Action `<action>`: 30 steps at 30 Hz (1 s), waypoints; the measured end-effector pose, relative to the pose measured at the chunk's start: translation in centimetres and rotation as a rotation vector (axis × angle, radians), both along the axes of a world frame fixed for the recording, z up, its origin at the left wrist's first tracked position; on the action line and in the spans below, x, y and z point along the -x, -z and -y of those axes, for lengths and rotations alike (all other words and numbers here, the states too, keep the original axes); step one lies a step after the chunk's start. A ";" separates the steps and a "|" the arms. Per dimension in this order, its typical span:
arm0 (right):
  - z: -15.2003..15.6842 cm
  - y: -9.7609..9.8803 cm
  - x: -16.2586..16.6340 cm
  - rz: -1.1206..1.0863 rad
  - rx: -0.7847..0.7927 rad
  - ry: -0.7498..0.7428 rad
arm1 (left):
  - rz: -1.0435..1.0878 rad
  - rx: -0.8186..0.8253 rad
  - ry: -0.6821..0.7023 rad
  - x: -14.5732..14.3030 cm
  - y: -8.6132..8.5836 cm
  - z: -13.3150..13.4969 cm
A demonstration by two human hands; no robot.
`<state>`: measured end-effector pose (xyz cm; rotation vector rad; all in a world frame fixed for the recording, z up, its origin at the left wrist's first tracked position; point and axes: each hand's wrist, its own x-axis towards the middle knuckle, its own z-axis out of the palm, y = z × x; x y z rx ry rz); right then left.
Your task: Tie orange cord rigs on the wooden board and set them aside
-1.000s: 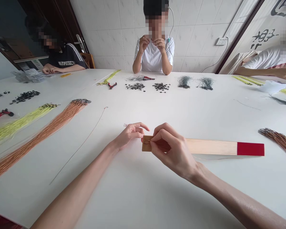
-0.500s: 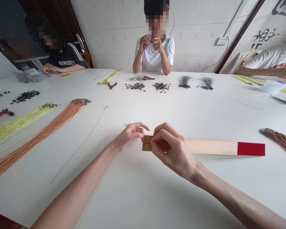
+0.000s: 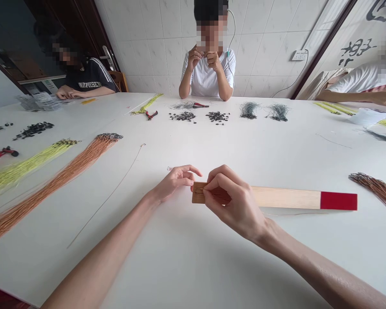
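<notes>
A long wooden strip (image 3: 286, 198) with a red end (image 3: 339, 201) lies before me on the white table. My right hand (image 3: 233, 199) is over its left part, thumb and index finger pinched on a thin brown line (image 3: 198, 191) against the wood. The fingers hide most of that line. My left hand (image 3: 176, 182) rests at the strip's left end, index finger stretched out and the others loosely bent, thumb tip at the corner. Another thin strand (image 3: 292, 214) runs along the strip's near edge.
Orange cords (image 3: 67, 171) and yellow cords (image 3: 28, 167) lie in bundles at left, near a single line (image 3: 106, 199). Brown cords (image 3: 376, 186) are at right. Small black parts (image 3: 183, 116), red pliers (image 3: 152, 115) and wire bundles (image 3: 278, 112) lie farther back. Several people sit around the table (image 3: 186, 266).
</notes>
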<state>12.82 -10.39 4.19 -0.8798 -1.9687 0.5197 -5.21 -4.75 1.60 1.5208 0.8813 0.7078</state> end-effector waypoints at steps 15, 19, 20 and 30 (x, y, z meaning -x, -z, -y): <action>-0.1 0.3 -0.1 0.014 -0.006 -0.001 | -0.020 -0.012 -0.009 0.1 0.1 0.0; -0.1 0.4 -0.1 0.021 -0.011 0.002 | -0.005 -0.013 -0.002 0.1 0.1 -0.1; -0.1 0.4 -0.1 0.023 -0.014 0.000 | -0.002 -0.012 -0.001 0.1 0.2 -0.1; -0.5 1.6 0.1 0.067 -0.021 0.017 | 0.032 -0.019 0.011 0.2 0.3 -0.2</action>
